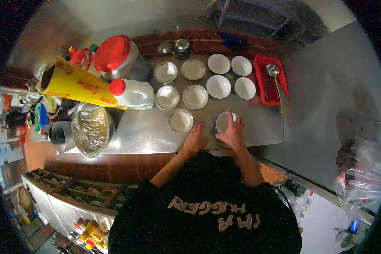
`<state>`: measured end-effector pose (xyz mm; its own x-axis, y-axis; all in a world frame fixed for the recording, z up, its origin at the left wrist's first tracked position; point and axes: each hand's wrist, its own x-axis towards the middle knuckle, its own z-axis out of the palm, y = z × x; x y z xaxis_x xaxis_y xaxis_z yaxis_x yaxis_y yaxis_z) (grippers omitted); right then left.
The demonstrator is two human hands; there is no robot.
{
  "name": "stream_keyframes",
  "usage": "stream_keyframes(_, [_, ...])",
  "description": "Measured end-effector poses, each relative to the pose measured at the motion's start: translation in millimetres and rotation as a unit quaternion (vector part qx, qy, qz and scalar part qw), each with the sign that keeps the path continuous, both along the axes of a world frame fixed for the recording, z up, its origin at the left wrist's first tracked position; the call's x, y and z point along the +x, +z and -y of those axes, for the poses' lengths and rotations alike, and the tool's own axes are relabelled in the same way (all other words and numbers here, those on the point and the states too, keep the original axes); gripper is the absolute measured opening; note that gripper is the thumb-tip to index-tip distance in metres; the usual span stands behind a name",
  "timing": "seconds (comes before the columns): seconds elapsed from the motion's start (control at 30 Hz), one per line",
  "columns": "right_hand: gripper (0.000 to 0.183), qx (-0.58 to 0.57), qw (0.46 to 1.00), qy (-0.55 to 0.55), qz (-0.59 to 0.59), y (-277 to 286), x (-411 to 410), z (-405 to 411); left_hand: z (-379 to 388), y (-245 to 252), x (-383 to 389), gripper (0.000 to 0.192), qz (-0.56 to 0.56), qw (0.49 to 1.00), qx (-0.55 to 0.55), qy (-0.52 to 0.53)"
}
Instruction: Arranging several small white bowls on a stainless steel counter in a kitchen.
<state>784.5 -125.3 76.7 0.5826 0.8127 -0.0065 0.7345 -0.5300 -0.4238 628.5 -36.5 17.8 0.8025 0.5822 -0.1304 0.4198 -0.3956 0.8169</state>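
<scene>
My right hand [235, 130] grips the rim of a white bowl [222, 123] near the front edge of the steel table. To its left, my left hand [195, 137] rests with bent fingers by the table's front edge, beside but apart from a patterned-rim bowl [180, 121]; whether it holds anything is unclear. Farther back stand two rows of small bowls: several with patterned rims, such as one bowl [195, 96] on the left, and several plain white ones, such as another bowl [218, 87] on the right.
A red tray [263, 101] with a metal ladle [273, 70] stands at the right. Leftward are a white jug with red cap [136, 94], a yellow roll [79, 84], a red-lidded container [112, 53] and a film-covered bowl [91, 130]. A metal-topped jar [182, 46] stands behind.
</scene>
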Motion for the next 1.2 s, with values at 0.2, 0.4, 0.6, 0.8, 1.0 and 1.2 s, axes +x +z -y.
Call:
stream_keyframes(0.2, [0.102, -0.023, 1.0, 0.004, 0.002, -20, 1, 2, -9, 4, -26, 0.053, 0.017, 0.999, -0.027, 0.019])
stream_keyframes(0.4, [0.103, -0.042, 0.999, -0.026, -0.006, -21, -4, -1, -36, 42, -50, 0.051, -0.03, 0.982, 0.152, 0.105])
stream_keyframes(0.6, [0.109, -0.043, 0.998, -0.032, -0.038, -22, -5, 0, -48, 29, -36, 0.093, -0.145, 0.94, 0.191, 0.245])
stream_keyframes(0.8, [0.104, -0.029, 0.999, -0.04, -0.013, -25, 7, 15, -45, 17, -10, 0.107, -0.215, 0.926, 0.204, 0.234])
stream_keyframes(1.0, [0.114, -0.067, 0.994, -0.083, -0.02, -25, 53, 26, -45, 15, -3, 0.102, -0.214, 0.945, 0.158, 0.193])
stream_keyframes(1.2, [0.115, 0.005, 0.999, -0.037, -0.029, -31, 62, 32, -21, 16, -3, 0.11, -0.186, 0.951, 0.182, 0.169])
